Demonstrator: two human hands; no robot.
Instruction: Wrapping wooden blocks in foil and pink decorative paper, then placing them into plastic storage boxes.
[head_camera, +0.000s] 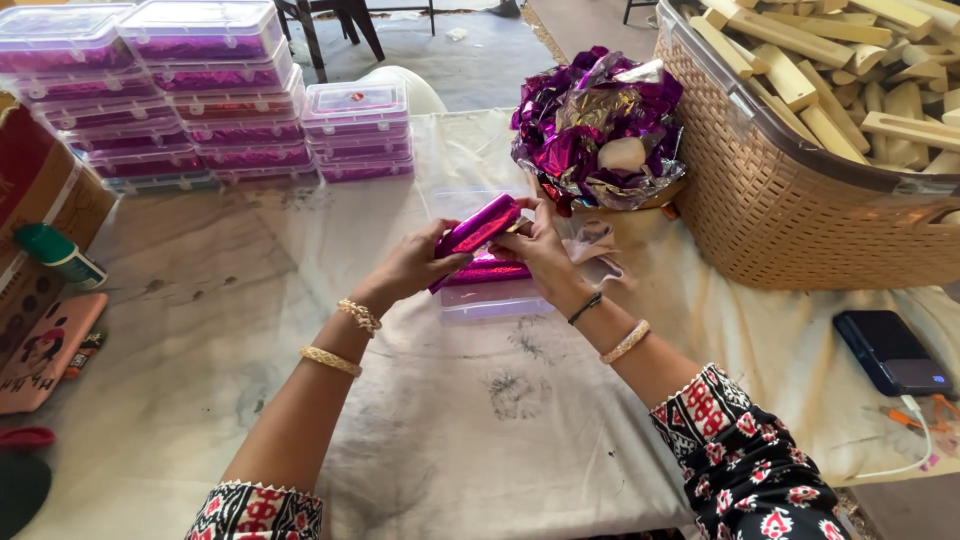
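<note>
Both my hands hold a bar wrapped in shiny magenta foil (480, 226) above an open clear plastic box (490, 296). My left hand (415, 262) grips the bar's lower left end. Fingers of my right hand (540, 250) pinch the foil at its upper right end. Another foil-wrapped bar (490, 272) lies inside the box. Behind my hands sits a heap of crumpled magenta and silver foil sheets (597, 125).
A woven beige basket (790, 210) of pale wooden blocks stands at the right. Stacks of lidded clear boxes (200, 95) filled with magenta bars stand at the back left. A dark phone (890, 350) on a cable lies at the right. A cardboard box (40, 190) and a green-capped bottle (60, 255) are at the left.
</note>
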